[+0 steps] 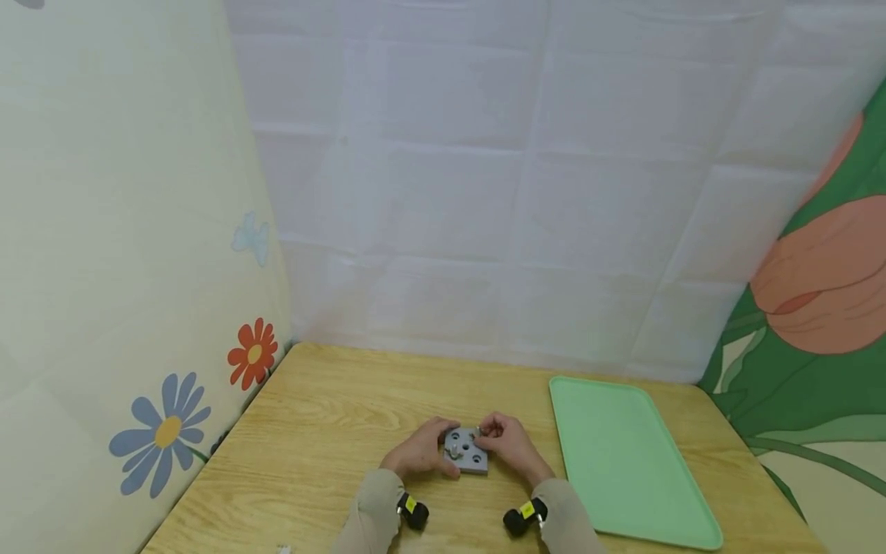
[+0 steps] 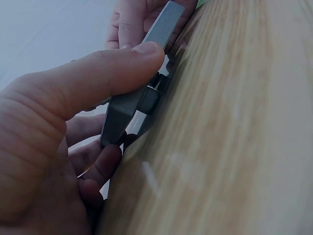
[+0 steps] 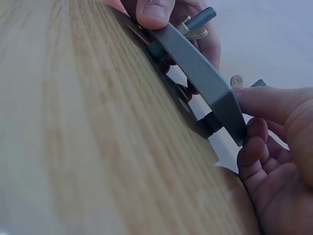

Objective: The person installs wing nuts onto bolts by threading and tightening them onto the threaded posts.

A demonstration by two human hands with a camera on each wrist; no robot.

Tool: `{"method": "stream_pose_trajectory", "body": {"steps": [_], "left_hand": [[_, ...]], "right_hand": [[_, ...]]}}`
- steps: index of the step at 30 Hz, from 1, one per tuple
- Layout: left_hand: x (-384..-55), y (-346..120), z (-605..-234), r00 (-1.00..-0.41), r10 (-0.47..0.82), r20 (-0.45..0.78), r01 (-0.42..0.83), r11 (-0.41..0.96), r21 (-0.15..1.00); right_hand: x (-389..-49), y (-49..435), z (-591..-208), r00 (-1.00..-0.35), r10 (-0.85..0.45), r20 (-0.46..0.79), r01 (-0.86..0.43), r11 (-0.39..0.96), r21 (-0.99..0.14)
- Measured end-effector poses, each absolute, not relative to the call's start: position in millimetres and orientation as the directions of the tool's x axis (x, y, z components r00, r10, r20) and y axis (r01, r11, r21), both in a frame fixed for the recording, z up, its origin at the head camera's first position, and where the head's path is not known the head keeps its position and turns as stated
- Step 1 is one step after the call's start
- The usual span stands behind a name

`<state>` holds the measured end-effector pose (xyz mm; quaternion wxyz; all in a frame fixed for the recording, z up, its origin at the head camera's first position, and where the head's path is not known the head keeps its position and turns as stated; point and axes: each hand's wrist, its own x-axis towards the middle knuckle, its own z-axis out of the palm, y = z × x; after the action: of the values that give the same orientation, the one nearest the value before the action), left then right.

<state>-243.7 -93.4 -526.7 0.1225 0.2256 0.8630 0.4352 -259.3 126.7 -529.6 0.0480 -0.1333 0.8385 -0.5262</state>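
Observation:
A grey metal plate (image 1: pixel 474 463) with several holes is held just above the table, tilted in the wrist views. My left hand (image 1: pixel 420 449) grips its left side, thumb on the near edge and fingers at the far edge. Through the plate runs a dark bolt (image 3: pixel 201 18) carrying a brass-coloured wing nut (image 3: pixel 198 34), near the left thumb. A second bolt has its black head (image 3: pixel 211 124) under the plate's right part. There my right hand (image 1: pixel 511 446) pinches another wing nut (image 3: pixel 236 79), mostly hidden by the fingers; other right fingertips touch the plate's edge.
A light green tray (image 1: pixel 633 462) lies on the wooden table (image 1: pixel 346 400) to the right of my hands. At the bottom edge a small metallic piece (image 1: pixel 284 549) is partly cut off. Cloth walls stand at the left, back and right.

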Motion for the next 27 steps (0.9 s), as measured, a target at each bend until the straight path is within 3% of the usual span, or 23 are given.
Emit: {"method": "stream_pose_trajectory", "body": {"steps": [9, 18, 27], "left_hand": [[-241.6, -93.5, -524.9, -0.867, 0.499, -0.016, 0.273, 0.502, 0.821], [-241.0, -93.9, -523.2, -0.866, 0.5, -0.024, 0.274, 0.514, 0.813], [-240.3, -92.5, -522.1, -0.875, 0.484, -0.025, 0.261, 0.514, 0.817]], "right_hand": [[-256.6, 127.7, -529.8, -0.957, -0.278, 0.08, -0.188, 0.386, -0.903], [-255.8, 130.1, -525.2, -0.941, -0.336, 0.049, -0.134, 0.233, -0.963], [-255.0, 129.9, -528.6, -0.947, -0.307, 0.097, -0.196, 0.31, -0.931]]}}
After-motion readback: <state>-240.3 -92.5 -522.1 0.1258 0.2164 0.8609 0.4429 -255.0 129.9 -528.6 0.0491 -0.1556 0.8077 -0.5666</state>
